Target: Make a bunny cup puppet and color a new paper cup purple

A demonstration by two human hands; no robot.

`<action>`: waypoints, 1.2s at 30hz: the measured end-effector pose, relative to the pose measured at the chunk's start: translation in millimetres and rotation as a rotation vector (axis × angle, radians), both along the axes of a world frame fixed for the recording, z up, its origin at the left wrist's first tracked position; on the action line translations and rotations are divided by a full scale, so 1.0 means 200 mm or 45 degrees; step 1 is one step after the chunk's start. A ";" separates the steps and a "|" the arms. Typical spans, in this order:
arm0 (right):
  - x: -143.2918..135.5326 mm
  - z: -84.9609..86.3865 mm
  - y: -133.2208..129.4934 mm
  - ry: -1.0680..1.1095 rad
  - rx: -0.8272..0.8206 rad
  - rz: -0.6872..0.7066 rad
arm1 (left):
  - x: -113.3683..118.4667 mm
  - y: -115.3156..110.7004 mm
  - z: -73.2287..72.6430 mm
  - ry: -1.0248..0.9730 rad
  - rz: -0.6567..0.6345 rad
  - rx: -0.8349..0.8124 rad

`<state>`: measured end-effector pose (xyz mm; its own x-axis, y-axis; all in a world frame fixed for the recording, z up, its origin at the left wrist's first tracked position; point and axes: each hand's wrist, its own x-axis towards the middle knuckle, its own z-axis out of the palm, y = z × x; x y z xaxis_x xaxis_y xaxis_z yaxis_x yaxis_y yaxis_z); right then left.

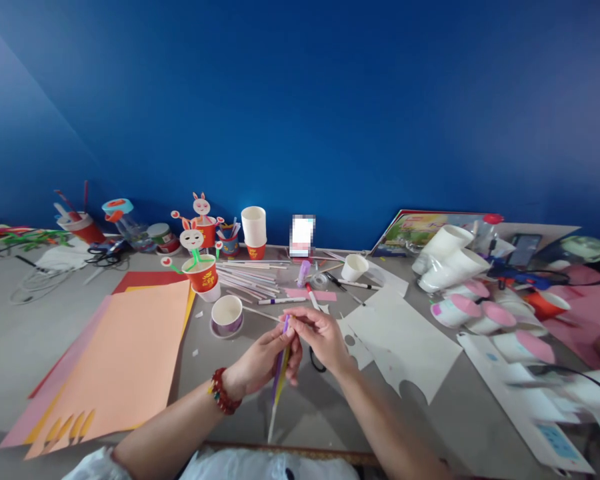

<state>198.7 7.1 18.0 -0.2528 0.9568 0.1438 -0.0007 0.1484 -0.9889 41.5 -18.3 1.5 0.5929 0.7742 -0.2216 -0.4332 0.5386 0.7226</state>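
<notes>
Over the front of the table, my left hand is closed around a thin stick with purple and yellow strips along it. Its white lower end slants down toward the table edge. My right hand pinches at the purple top of the same stick, fingertips against those of the left. How the strips are joined to the stick is hidden by the fingers. Just beyond the hands are a white cup with a purple base and a marker. Black scissors, partly covered, lie beside my right hand.
Coloured paper sheets are stacked on the left. Behind them stand rabbit figures in red cups. Several thin sticks lie at the back. White cut paper and pink-topped cups are on the right. A blue wall closes the back.
</notes>
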 end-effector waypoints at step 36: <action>0.04 -0.13 0.06 -0.270 0.086 -0.013 | 0.00 0.00 -0.03 0.181 -0.013 -0.064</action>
<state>207.1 19.1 -8.5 -0.2745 0.9495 0.1521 0.2078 0.2130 -0.9547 41.1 -17.7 -5.5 0.5607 0.7539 -0.3423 -0.3229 0.5798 0.7481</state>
